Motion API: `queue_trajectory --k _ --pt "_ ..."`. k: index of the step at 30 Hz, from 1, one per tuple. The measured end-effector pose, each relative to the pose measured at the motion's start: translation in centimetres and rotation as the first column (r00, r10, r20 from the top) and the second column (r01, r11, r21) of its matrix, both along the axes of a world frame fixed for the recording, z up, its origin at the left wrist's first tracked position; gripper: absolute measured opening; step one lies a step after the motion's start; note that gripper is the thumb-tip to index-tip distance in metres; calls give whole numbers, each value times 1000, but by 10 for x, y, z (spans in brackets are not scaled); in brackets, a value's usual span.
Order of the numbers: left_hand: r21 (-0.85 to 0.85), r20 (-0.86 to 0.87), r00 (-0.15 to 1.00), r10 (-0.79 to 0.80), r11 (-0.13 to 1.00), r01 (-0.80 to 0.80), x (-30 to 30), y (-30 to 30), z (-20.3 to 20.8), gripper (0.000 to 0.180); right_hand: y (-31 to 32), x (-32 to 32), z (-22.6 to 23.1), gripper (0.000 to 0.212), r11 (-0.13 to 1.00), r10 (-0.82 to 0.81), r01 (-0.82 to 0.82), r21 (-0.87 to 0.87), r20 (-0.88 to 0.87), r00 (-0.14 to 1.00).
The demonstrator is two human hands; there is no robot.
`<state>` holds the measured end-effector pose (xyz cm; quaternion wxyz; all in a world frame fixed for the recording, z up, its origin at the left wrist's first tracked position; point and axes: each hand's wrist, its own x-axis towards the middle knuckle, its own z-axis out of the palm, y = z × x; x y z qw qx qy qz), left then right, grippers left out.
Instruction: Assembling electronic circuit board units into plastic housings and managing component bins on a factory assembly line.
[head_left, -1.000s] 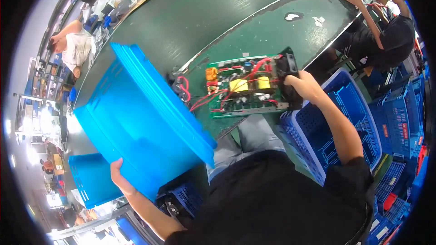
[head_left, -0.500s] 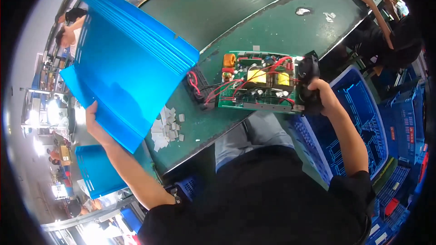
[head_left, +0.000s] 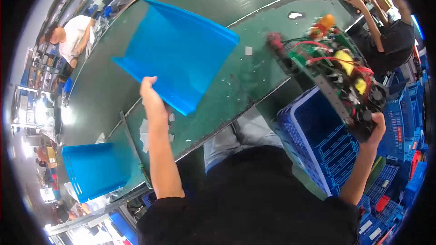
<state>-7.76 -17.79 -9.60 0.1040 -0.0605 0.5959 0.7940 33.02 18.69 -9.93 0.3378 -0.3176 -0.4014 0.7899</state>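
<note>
Green circuit board assembly with red wires and yellow-wrapped parts point(head_left: 345, 61): in the head view, held tilted in the air, beyond and right of the deep blue plastic crate point(head_left: 297, 138), overlapping its rim in the picture; its height over the crate I cannot tell.
Right hand point(head_left: 374, 129): right of the crate, fingers clamped on the assembly's black fan end.
Small black panel with red leads point(head_left: 278, 50): beyond the crate to the left, at the assembly's far end; blurred.
Bent bright-blue sheet shell point(head_left: 181, 54): left of the crate, lifted at a slant over the green worktop point(head_left: 218, 124).
Left hand point(head_left: 153, 97): left of the crate, thumb pressed on the shell's near edge; the other fingers are hidden beneath.
Second bright-blue shell point(head_left: 95, 170): far left of the crate, well apart from either hand.
Progress: board and shell are separate and both picked up; neither is set down. I judge the handling midway, with placing both pieces left.
</note>
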Motion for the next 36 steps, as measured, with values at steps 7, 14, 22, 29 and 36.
queue_trajectory --k 7,14,22,29,36 --pt "-62 300 933 -201 971 229 15 35 -74 43 7 62 37 56 987 -102 108 120 -57 993" --pt "-745 140 972 188 666 -22 1 66 -89 67 -1 49 36 54 996 -57 59 74 -29 998" --pt "-696 -642 764 71 365 -619 62 77 -60 74 -17 2 31 52 993 -80 71 -93 -97 992" --pt "155 -396 898 -191 950 270 78 108 8 88 -36 -22 50 54 977 148 -173 -124 -188 971" --pt "647 -143 830 -540 584 491 36 121 -20 56 -27 2 16 61 945 77 -149 -292 -244 967"
